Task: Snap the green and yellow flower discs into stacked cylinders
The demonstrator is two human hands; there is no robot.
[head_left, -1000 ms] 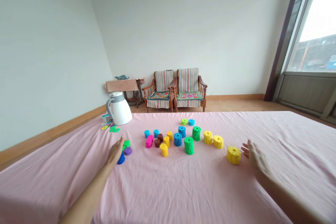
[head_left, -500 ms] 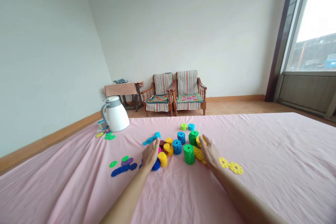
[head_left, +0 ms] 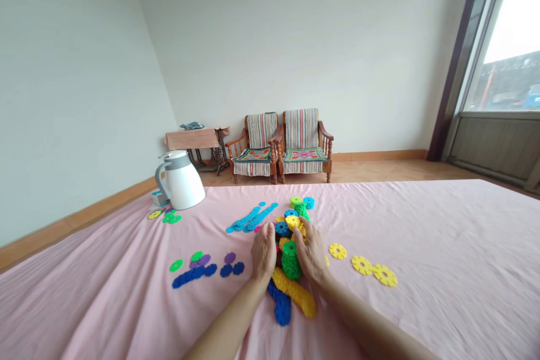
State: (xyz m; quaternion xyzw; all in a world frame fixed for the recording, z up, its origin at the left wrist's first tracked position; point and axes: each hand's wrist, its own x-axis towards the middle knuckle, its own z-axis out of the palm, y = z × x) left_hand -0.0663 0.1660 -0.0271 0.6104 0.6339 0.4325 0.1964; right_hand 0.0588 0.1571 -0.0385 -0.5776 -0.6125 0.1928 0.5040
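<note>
Left hand (head_left: 264,251) and right hand (head_left: 311,251), palms facing, each grip wide, flank bunched coloured discs (head_left: 291,265) on pink cloth (head_left: 422,236); loose yellow discs (head_left: 361,265) lie at right.

1. The insulated jug (head_left: 188,187) is coloured white, its collar (head_left: 177,162) and handle (head_left: 160,178) grey.
2. Beneath the jug, plain pink is shown by the tablecloth (head_left: 422,225).
3. Right of the jug, light blue is shown by fanned notched discs (head_left: 261,217).
4. Nearer than the jug, dark blue is displayed by a disc row (head_left: 194,275), purple by a few discs (head_left: 203,260).
5. Far right of the jug, loose discs (head_left: 358,263) are coloured bright yellow.
6. Behind the jug, rightward, armchair covers (head_left: 301,126) are striped, red included; seat pads (head_left: 304,154) are patterned in many colours.
</note>
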